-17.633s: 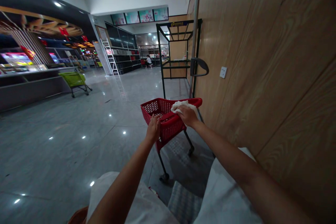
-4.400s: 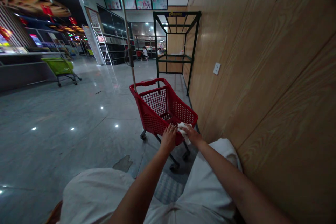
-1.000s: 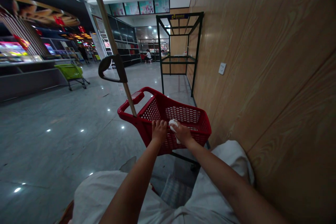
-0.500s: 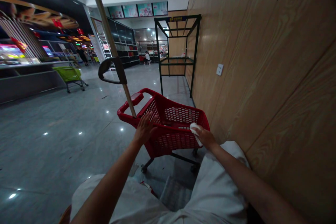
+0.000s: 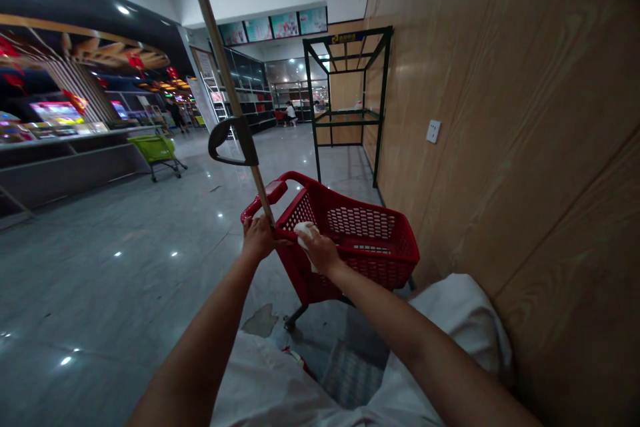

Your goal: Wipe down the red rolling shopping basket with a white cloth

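Observation:
In front of me stands a red plastic shopping cart (image 5: pixel 373 221) with a perforated basket, its handle end to the left. My left hand (image 5: pixel 259 238) is closed on the near rim by the handle, beside the foot of the pole, thumb pointing right along the rim. A crumpled white cloth (image 5: pixel 306 232) is bunched in my right hand (image 5: pixel 323 252), pressed against the near top rim just right of my left hand. The fingers under the cloth are partly hidden. A tall pole (image 5: pixel 220 47) with a dark loop grip (image 5: pixel 234 141) rises at the cart's handle end.
A wood-panelled wall (image 5: pixel 500 113) with a socket (image 5: pixel 433 131) runs along the right. Behind the cart is a dark metal rack (image 5: pixel 347 124). A green cart (image 5: pixel 154 148) stands by a counter (image 5: pixel 85 170) at left. Distant people are visible.
My right hand with the cloth has moved left along the near rim, from the front end towards the handle. My left hand has gone from spread fingers to gripping the rim. The view has shifted slightly.

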{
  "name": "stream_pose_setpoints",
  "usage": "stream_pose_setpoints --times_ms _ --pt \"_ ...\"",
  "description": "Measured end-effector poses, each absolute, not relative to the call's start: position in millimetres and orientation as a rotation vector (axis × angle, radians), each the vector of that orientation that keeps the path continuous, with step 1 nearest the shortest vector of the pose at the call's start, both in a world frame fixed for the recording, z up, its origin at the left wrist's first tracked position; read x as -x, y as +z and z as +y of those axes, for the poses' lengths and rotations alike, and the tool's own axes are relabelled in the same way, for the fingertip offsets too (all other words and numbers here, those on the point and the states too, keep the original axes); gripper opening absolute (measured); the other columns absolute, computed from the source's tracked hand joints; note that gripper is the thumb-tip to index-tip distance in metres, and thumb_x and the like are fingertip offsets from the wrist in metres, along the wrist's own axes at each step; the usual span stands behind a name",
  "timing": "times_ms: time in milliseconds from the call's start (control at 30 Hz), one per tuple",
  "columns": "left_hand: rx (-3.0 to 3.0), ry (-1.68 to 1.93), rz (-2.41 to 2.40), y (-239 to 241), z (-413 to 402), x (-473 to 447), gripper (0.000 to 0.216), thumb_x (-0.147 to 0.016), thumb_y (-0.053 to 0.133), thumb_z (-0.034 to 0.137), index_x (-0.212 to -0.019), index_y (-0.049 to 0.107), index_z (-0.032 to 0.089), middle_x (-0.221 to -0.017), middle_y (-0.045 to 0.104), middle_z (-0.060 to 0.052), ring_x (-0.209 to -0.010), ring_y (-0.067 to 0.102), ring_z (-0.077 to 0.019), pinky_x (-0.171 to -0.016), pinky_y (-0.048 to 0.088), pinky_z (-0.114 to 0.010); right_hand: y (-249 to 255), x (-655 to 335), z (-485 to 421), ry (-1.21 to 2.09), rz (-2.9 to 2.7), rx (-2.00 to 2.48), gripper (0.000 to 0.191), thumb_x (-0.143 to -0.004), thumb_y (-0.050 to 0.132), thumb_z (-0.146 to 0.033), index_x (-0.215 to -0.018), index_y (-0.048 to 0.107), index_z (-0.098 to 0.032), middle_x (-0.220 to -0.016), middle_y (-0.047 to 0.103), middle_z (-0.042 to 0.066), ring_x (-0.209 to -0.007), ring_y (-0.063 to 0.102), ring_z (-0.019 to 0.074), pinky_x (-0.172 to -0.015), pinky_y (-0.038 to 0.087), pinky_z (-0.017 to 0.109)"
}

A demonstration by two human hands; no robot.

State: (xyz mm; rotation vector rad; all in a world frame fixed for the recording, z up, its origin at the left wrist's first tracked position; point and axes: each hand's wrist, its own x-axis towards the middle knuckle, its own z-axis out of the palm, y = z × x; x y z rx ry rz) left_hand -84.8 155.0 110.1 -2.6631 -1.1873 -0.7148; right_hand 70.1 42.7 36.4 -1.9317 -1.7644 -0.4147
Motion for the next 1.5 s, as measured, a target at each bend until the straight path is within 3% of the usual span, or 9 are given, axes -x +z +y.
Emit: stream_pose_setpoints --times_ms 167,367,567,833,1000,1133,1300,1400,1500 --pt "2.663 -0.715 -1.207 109 156 88 0.06 -0.062 0.07 0.044 -0.111 0.045 0.018 -0.105 0.063 -0.011 -0.112 0.052 -0.0292 -0.107 0.025 -0.045 54 -47 60 -0.396 -1.76 1.904 0.038 -0.097 0.032 -0.033 -0.134 0.04 -0.036 -0.14 0.041 0.005 -0.092 0.061 0.0163 -0.069 0.053 0.026" --pt "2.612 -0.743 -1.203 105 161 85 0.05 -0.069 0.065 0.042 -0.108 0.045 0.018 -0.103 0.063 -0.011 -0.11 0.053 -0.0292 -0.108 0.025 -0.045 28 -95 12 -0.437 -1.771 1.972 0.037 -0.096 0.035 -0.028 -0.132 0.045 -0.034 -0.141 0.043 0.002 -0.1 0.06 0.0149 -0.076 0.05 0.022" --pt "2.563 -0.773 -1.253 105 151 67 0.048 -0.072 0.062 0.042 -0.108 0.047 0.015 -0.098 0.063 -0.012 -0.106 0.055 -0.0296 -0.109 0.024 -0.045 5 -163 -33 -0.457 -1.739 2.057 0.04 -0.091 0.043 -0.02 -0.13 0.049 -0.029 -0.14 0.044 0.007 -0.109 0.057 0.0201 -0.086 0.049 0.031" --pt "2.534 -0.853 -1.342 108 96 12 0.048 -0.075 0.062 0.041 -0.11 0.05 0.01 -0.097 0.062 -0.014 -0.102 0.055 -0.0298 -0.104 0.027 -0.045 48 -124 18 -0.46 -1.655 1.93 0.045 -0.09 0.04 -0.011 -0.131 0.046 -0.029 -0.133 0.049 0.005 -0.12 0.045 0.0171 -0.102 0.04 0.034" --pt "2.732 -0.672 -0.999 119 86 6 0.045 -0.072 0.066 0.033 -0.109 0.052 0.012 -0.094 0.064 -0.013 -0.094 0.058 -0.0281 -0.089 0.04 -0.039 64 -129 21 -0.449 -1.665 1.847 0.039 -0.093 0.04 -0.017 -0.129 0.049 -0.03 -0.135 0.048 0.003 -0.122 0.045 0.0175 -0.102 0.039 0.033" --pt "2.884 -0.529 -0.531 134 111 28 0.038 -0.071 0.07 0.037 -0.103 0.055 0.022 -0.104 0.063 -0.008 -0.102 0.056 -0.0253 -0.094 0.039 -0.04 55 -178 -9 -0.384 -1.662 1.833 0.04 -0.09 0.041 -0.012 -0.125 0.053 -0.025 -0.135 0.05 0.006 -0.123 0.045 0.0189 -0.101 0.04 0.034" --pt "2.957 -0.728 -0.368 127 130 27 0.04 -0.074 0.068 0.04 -0.103 0.051 0.019 -0.116 0.056 -0.012 -0.121 0.044 -0.0283 -0.099 0.038 -0.046 50 -179 -22 -0.38 -1.521 1.745 0.046 -0.086 0.04 -0.005 -0.127 0.053 -0.021 -0.137 0.047 0.007 -0.13 0.036 0.0211 -0.107 0.033 0.041" --pt "2.946 -0.833 -0.42 118 120 11 0.035 -0.072 0.07 0.036 -0.093 0.049 0.018 -0.109 0.057 -0.013 -0.114 0.048 -0.0293 -0.096 0.041 -0.048 52 -141 -17 -0.429 -1.401 1.661 0.048 -0.088 0.038 -0.009 -0.134 0.046 -0.022 -0.144 0.037 0.007 -0.137 0.025 0.0212 -0.111 0.028 0.04" --pt "2.92 -0.917 -0.485 112 107 -3 0.031 -0.072 0.07 0.032 -0.087 0.047 0.018 -0.104 0.056 -0.012 -0.107 0.051 -0.0282 -0.091 0.044 -0.046 54 -112 -18 -0.401 -1.339 1.61 0.051 -0.089 0.034 -0.009 -0.138 0.04 -0.022 -0.145 0.035 0.006 -0.135 0.028 0.0186 -0.11 0.031 0.035"
